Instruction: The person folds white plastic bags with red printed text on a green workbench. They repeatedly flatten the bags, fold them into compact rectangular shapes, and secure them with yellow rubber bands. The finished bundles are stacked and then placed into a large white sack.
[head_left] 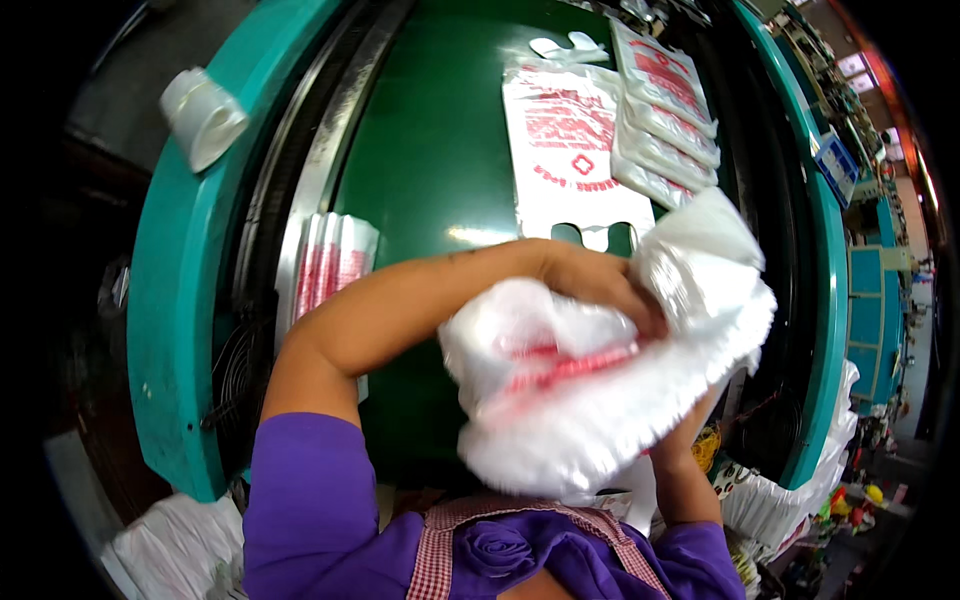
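Observation:
A thick bundle of white plastic bags (590, 420) with red print is bent and bulging in front of me, smeared by motion. My left hand (610, 285) reaches over its top from the left, fingers closed on the folded plastic near its upper right part. Under the bundle's right side comes my right hand (690, 425); the bags cover its fingers. Just beyond the bundle, a flat printed plastic bag (570, 150) with cut-out handles lies on the green table surface (430, 140).
Stacked bag packs (665, 110) lie at the far right, near white plastic scraps (570, 47). Folded red-and-white bags (335, 260) lie at left by the metal rail (330, 150). A white roll (203, 118) sits on the teal frame (175, 300). White sacks (180, 545) stand lower left.

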